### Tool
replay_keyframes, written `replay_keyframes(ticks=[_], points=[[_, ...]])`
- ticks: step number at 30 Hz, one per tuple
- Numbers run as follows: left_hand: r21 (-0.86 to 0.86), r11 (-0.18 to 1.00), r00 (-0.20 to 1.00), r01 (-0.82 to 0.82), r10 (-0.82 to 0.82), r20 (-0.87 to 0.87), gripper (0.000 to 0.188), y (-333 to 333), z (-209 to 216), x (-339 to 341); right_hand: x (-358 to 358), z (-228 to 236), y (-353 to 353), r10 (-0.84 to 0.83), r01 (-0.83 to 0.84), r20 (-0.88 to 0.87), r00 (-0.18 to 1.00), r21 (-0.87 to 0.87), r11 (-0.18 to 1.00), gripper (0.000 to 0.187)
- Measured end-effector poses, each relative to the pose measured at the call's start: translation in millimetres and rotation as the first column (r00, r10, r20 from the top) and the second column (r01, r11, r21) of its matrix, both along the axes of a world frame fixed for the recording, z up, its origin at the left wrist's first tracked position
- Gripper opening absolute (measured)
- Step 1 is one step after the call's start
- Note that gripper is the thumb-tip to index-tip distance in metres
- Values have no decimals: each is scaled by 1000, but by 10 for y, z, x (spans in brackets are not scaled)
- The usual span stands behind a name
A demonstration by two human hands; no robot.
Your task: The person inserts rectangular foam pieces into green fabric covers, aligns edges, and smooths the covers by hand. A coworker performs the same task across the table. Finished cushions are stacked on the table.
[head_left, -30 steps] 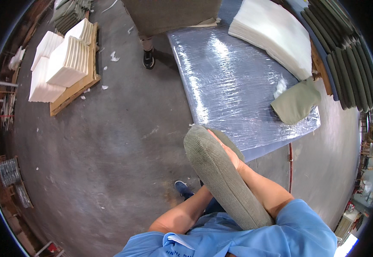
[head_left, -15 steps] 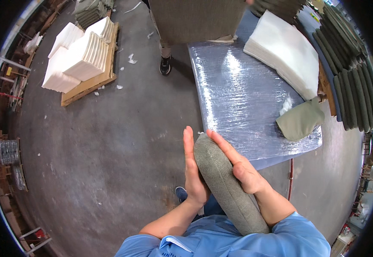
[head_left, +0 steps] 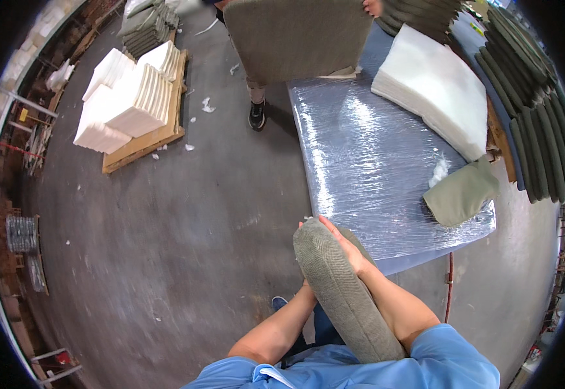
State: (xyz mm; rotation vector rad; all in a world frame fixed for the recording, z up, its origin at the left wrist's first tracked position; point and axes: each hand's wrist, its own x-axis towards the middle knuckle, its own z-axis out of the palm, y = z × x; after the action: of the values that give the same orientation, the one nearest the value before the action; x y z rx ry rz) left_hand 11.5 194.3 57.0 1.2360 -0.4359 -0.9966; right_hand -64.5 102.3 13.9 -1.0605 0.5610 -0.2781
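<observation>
A grey-green herringbone cushion (head_left: 347, 292) stands on edge in front of me, its near end against my blue shirt. Along its right side lies my right hand (head_left: 347, 249), fingers stretched toward the far end and pressed to the cloth. Most of my left hand (head_left: 306, 285) is hidden behind the cushion's left side; only the part by the wrist shows clearly. Some white filling (head_left: 307, 219) peeks out at the far end. Just right of my right hand, a strip of the same cloth (head_left: 359, 249) is visible.
Ahead stands a plastic-wrapped table (head_left: 373, 175) bearing white padding sheets (head_left: 435, 91) and a green cloth cover (head_left: 462, 194). Stacked dark cushions (head_left: 541, 152) are at right. Another person holds a large brown-grey panel (head_left: 298, 39). A wooden pallet (head_left: 145, 150) carries white padding at far left.
My left hand has slipped from the cushion's side to behind it. My right hand has moved partly behind too, and a cloth strip now shows to its right.
</observation>
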Motion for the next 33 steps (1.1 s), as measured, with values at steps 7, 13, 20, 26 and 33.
replay_keyframes(ticks=[7, 13, 20, 26, 33], points=[[-15, 973, 965, 228, -228, -127, 70, 33, 35, -75, -255, 716, 174, -185, 184, 78, 980, 18, 983, 71], [-249, 803, 796, 541, -584, -156, 69, -453, 945, 44, -399, 2426, -230, -420, 379, 160, 893, -772, 511, 71], [-400, 574, 574, 714, -808, -134, 69, -1005, 1950, -207, -695, 2830, -159, -694, 655, 419, 586, -748, 102, 69], [-156, 605, 610, 781, -792, -17, 69, -1376, 2180, 107, -487, 2648, -428, -685, 863, 583, 437, -487, 135, 65], [-132, 712, 722, 689, -690, 51, 69, -969, 2189, -110, -558, 1850, -769, -899, 810, 252, 359, -563, 165, 61]])
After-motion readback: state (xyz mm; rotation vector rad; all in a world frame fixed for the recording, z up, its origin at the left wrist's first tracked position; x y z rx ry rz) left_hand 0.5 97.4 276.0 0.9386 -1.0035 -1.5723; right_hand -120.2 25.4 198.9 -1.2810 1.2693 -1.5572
